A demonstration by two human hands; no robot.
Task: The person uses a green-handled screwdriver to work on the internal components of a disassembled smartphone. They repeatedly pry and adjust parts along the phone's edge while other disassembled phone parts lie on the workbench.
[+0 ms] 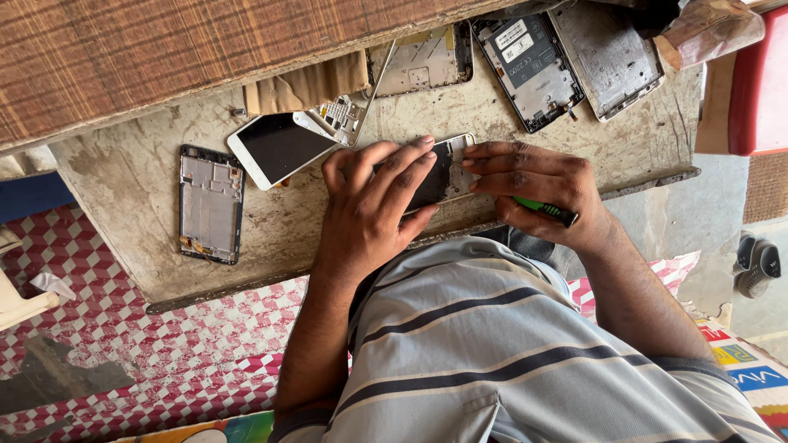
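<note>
A dark opened phone [443, 171] lies on a worn, stained work board [148, 238] just in front of my striped shirt. My left hand [373, 201] lies over the phone's left part with its fingers spread across it, pressing it down. My right hand [538, 184] touches the phone's right end with its fingertips and grips a green-handled tool [548, 211] in the palm. The tool's tip is hidden by the fingers.
A white phone [279, 148] and a bare phone frame [211, 203] lie left of my hands. Several opened phone bodies [529, 70] and a small circuit board [338, 116] lie at the far side under a wooden panel [164, 49]. A checked mat [123, 344] covers the floor.
</note>
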